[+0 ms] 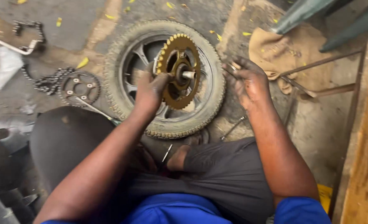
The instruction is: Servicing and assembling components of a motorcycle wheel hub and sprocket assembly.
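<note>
1. Centrally, a gold sprocket (179, 71) stands tilted on edge against the hub of a wheel (164, 79) lying flat on the concrete floor (67, 25); its toothed rim runs top to bottom, and a steel axle stub (188, 75) points right from its middle.
2. The left hand (150, 89) grips the sprocket's left edge, fingers curled round it.
3. The right hand (247, 81) hovers beside the tyre's right edge, fingers bent round a small metal piece (233, 67); what it is I cannot tell.
4. Left of the tyre lie a dark sprocket (81, 87) and chain (47, 81); a cloth (292, 52) and rods (317, 89) crowd the right; open floor remains above the wheel.
</note>
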